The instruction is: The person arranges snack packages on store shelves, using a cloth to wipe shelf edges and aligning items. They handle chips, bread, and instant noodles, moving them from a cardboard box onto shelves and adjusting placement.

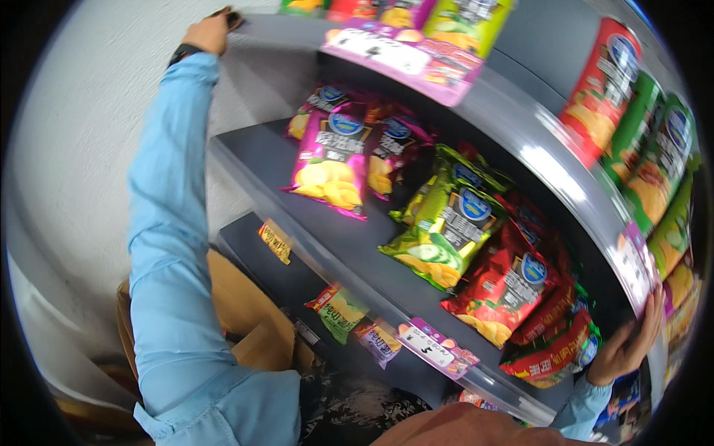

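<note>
My left arm reaches up along the wall, and my left hand [208,34] is at the left end of the upper shelf's front edge [279,31]. Its fingers curl by a small dark thing too blurred to name. At the lower right, my right hand [627,343] lies with stretched fingers against the same shelf's front strip, beside a purple price card [634,269]. On the shelf below stand purple chip bags [331,165], green chip bags [452,229] and red chip bags [506,286]. Another red chip bag with green trim [554,353] leans nearest my right hand.
Chip canisters [604,85] stand on the upper shelf at the right. A purple price sign [405,59] hangs from its edge. An open cardboard box [249,312] is below my left arm. Small snack packets [338,312] lie lower down, and a white wall [82,149] bounds the left.
</note>
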### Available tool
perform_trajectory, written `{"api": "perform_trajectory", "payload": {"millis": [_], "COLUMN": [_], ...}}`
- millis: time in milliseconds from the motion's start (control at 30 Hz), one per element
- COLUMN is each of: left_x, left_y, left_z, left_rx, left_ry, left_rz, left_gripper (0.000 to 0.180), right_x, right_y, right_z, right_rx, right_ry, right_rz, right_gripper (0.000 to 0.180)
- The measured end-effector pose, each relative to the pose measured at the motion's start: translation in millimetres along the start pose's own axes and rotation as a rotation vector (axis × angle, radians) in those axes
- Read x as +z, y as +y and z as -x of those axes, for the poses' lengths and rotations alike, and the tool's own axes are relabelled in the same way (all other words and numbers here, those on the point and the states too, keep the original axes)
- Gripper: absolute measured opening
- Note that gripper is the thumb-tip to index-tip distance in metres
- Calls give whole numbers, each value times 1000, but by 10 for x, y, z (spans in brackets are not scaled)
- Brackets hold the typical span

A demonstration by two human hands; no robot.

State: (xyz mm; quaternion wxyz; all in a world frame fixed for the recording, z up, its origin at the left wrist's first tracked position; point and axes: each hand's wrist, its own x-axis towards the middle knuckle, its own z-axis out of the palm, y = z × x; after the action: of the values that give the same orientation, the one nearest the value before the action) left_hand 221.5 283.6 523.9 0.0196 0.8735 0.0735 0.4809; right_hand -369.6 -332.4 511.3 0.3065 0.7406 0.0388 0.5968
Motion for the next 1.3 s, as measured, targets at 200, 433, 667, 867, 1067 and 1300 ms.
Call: {"api": "perform_trajectory", "payload": {"millis": [200, 433, 667, 867, 1067, 1300], "left_x": [-605, -395, -772, -1552, -2412, -3351], "left_y": [96, -102, -3, 585, 1235, 1927], "left_z": [370, 490, 653, 963, 1363, 2049], "left_rx": [-27, -342, -478, -384, -185, 273], "left_ry": [79, 171, 616, 489, -55, -466], "left_rz": [257, 568, 1081, 1598, 1880, 1887], "left_gripper": [33, 43, 40, 36, 36, 43], "right_x": [45, 7, 12, -54, -100, -397], "right_y": [-91, -55, -40, -25, 19, -27], "right_z": [-45, -40, -33, -30, -63, 102], "right_rx": [7, -38, -52, -47, -54, -161], "right_ry": [0, 7, 35, 25, -7, 38], "right_rz": [75, 93, 86, 47, -47, -586], "right_gripper": [44, 45, 46, 50, 54, 52]}}
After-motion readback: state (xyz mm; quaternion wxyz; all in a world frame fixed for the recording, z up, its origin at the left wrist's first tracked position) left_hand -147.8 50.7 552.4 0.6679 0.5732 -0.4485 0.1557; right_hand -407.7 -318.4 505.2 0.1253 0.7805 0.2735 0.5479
